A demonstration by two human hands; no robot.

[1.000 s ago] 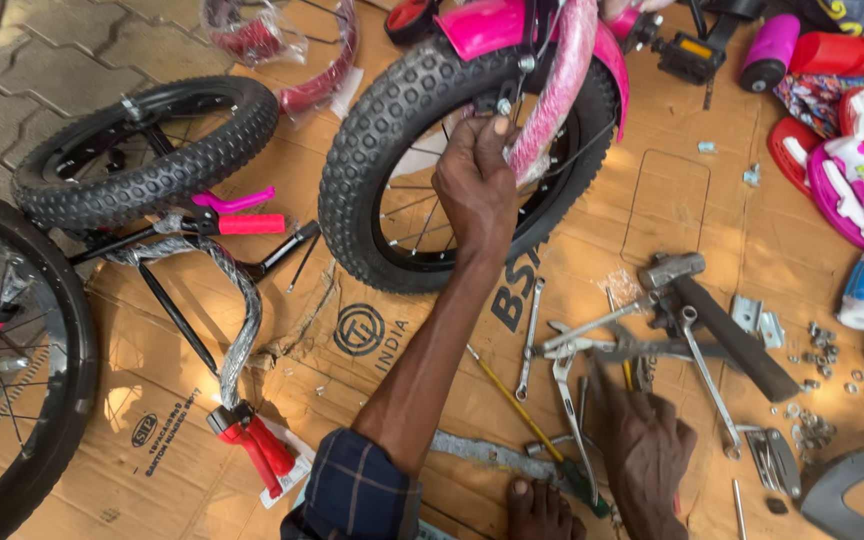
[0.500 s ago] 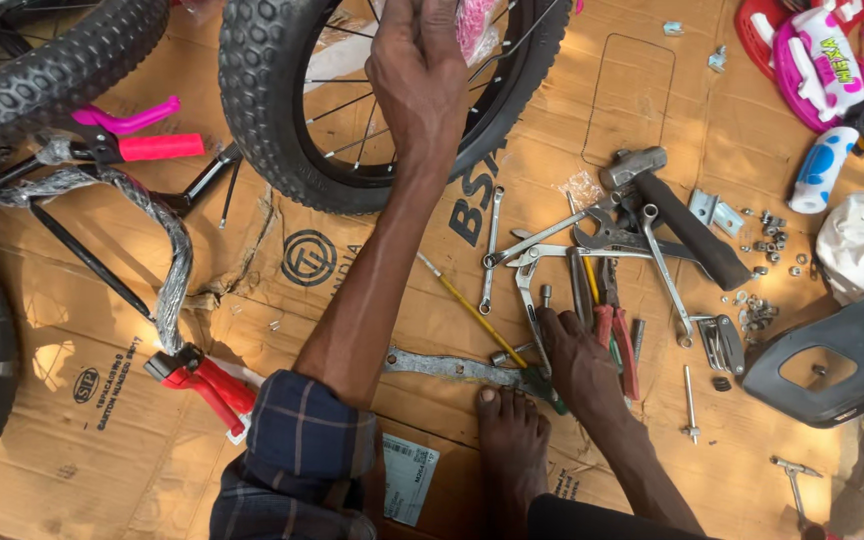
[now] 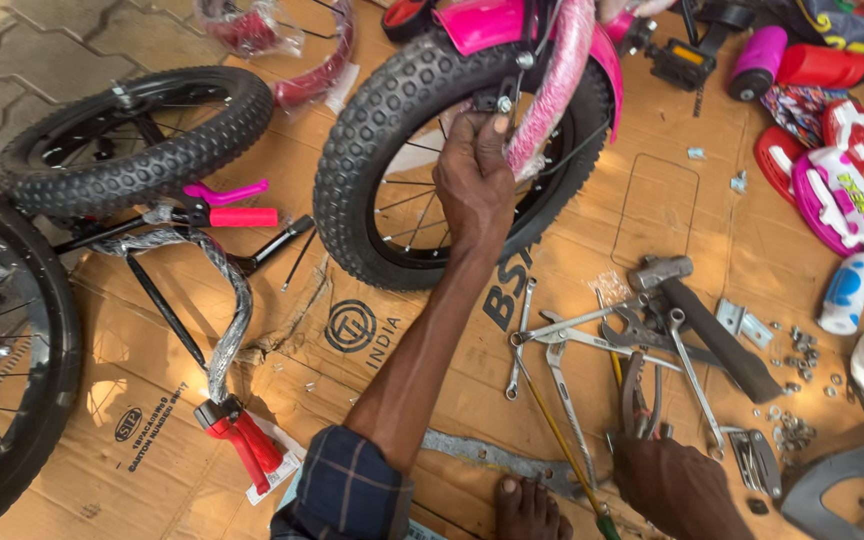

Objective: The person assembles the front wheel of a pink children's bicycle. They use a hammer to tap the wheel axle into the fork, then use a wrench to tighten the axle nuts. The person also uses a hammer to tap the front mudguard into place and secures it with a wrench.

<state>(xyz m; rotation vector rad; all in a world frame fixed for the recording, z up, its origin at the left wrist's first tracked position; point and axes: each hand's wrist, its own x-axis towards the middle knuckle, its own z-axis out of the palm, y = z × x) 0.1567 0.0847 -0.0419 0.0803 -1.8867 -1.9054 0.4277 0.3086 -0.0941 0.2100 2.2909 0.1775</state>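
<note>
Item: small pink bicycle, part-assembled, on flattened cardboard (image 3: 252, 420) over paving.

- Left hand (image 3: 474, 185): raised to the knobby front tyre (image 3: 372, 150), fingers pinched on the black brake fitting (image 3: 497, 100) beside the pink fork (image 3: 552, 90).
- Right hand (image 3: 677, 485): low at the frame edge, resting among the pliers (image 3: 637, 395); whether it grips one cannot be told.
- Tools: spanners (image 3: 572, 340) fanned out, hammer (image 3: 702, 320) just beside them, loose nuts and washers (image 3: 802, 400) scattered near.
- Parts unfitted: second wheel (image 3: 132, 135) lying flat, wrapped handlebar (image 3: 222, 290) with pink grip (image 3: 242, 216) and red grip (image 3: 247, 445), plastic trim pieces (image 3: 837, 190) at the far right.

Progress, as judged: front wheel and mudguard seated in the fork; brake in adjustment; handlebar, rear wheel and trim remain to be mounted.
</note>
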